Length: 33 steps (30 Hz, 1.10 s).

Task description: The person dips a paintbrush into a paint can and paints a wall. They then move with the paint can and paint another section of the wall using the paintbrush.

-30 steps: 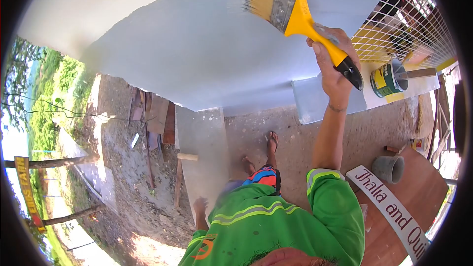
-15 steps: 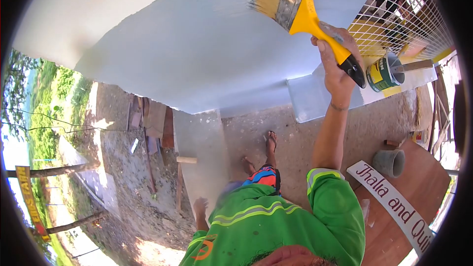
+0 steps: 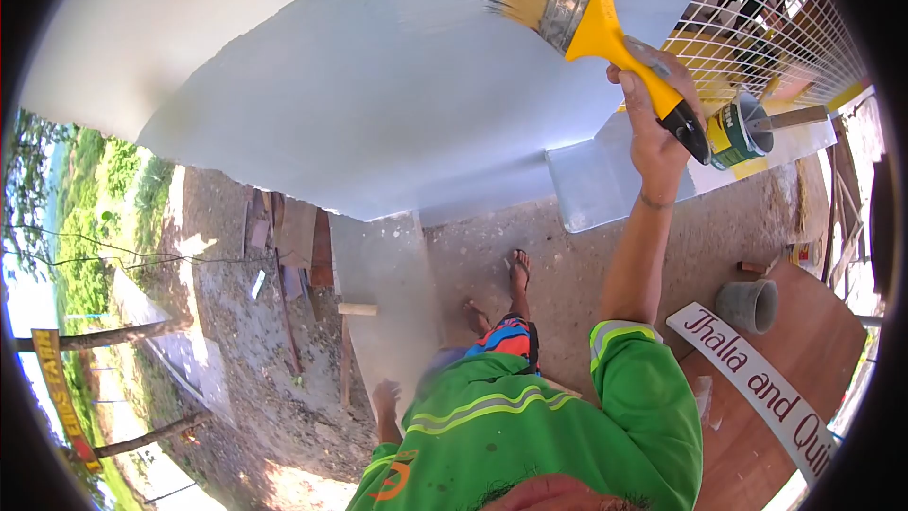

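Observation:
My right hand [image 3: 657, 99] is closed around the yellow handle of a wide paintbrush [image 3: 605, 24], whose black end points down to the right. Its pale bristles appear to touch a curved surface [image 3: 359, 85] coated light blue-grey, with a whiter area beyond its edge. Just right of that hand, a paint can [image 3: 733, 137] with a green and yellow label stands on a ledge, a flat stick across its mouth. Low at my side, my left hand [image 3: 386, 397] holds nothing visible, fingers apart, beside a long grey board [image 3: 383, 265].
White wire mesh [image 3: 757, 24] rises behind the can. At right, a grey pot [image 3: 747, 307] and a lettered white sign [image 3: 757, 383] rest on a brown panel [image 3: 813, 341]. A pale blue-grey block [image 3: 586, 189] juts out below the painted surface. Wood scraps [image 3: 298, 227] lie leftward.
My right hand and the paintbrush have shifted slightly right across the surface. The left hand stays at about the same place.

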Motion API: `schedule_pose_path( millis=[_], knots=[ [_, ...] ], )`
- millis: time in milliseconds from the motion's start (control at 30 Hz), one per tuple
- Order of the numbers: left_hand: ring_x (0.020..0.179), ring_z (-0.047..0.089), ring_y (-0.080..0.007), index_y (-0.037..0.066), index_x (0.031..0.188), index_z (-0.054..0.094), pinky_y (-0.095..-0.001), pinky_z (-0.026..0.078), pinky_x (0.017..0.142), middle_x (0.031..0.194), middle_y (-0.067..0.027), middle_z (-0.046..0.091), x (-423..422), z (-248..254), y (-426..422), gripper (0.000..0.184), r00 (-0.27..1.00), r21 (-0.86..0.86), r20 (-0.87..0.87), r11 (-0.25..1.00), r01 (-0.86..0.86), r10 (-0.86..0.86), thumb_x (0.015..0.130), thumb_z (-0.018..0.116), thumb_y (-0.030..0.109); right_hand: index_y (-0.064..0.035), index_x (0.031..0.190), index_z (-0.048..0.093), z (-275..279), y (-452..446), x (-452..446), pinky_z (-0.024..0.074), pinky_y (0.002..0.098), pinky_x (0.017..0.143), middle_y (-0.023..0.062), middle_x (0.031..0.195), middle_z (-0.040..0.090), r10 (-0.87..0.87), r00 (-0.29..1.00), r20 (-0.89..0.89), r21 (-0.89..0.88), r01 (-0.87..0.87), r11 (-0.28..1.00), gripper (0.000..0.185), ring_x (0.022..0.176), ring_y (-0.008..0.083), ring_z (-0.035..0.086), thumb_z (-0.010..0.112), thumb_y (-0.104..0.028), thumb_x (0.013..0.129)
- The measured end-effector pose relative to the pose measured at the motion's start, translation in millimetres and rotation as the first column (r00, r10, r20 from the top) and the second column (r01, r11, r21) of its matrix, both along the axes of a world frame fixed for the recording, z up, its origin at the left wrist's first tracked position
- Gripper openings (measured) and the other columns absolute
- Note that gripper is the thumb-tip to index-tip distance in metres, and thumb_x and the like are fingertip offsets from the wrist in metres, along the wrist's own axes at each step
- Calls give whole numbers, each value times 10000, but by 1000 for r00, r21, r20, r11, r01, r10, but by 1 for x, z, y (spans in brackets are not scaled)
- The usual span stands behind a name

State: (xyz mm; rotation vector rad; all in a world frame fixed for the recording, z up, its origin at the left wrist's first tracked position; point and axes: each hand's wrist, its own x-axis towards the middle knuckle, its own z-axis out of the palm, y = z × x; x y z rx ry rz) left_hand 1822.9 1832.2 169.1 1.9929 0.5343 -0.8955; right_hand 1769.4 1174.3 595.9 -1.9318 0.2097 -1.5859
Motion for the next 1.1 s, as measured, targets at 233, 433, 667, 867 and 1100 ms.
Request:
schedule_pose_path(
  millis=[233,433,667,867,1100],
  knots=[
    [789,636,-232,16,1009,569,-335,489,613,935,-116,661,2,-1,0,367,1000,-9,-19,1000,-12,12,936,473,364,29,1121,601,-4,-9,-6,510,282,748,128,966,621,4,999,39,-27,-3,1000,256,828,181,635,604,8,866],
    [767,632,-233,16,1017,568,-337,487,610,935,-117,662,5,0,-3,373,1000,1,-10,1000,6,-6,939,467,367,20,1125,601,-3,-11,-16,509,281,749,120,956,619,-12,999,37,43,10,999,260,826,183,636,597,18,866],
    [735,634,-225,14,1018,573,-318,493,582,940,-122,659,11,2,-5,387,999,0,-3,999,44,-44,942,453,374,8,1062,615,-3,-17,-25,494,243,688,116,1011,632,-50,997,59,98,44,994,238,808,136,596,645,30,827],
    [735,636,-219,18,1016,581,-313,495,568,936,-119,658,12,3,-6,387,1000,-24,-9,1000,16,-16,937,463,377,2,1038,624,0,-20,-31,479,220,677,101,1012,634,-77,995,62,121,69,990,228,810,110,571,664,31,816],
    [736,629,-218,22,999,584,-318,495,579,932,-113,659,13,4,-5,380,999,-36,6,999,39,-39,935,471,379,20,1057,613,3,-27,-46,492,248,771,107,1009,629,-156,986,54,88,151,985,228,885,145,596,658,2,834]
  ],
)
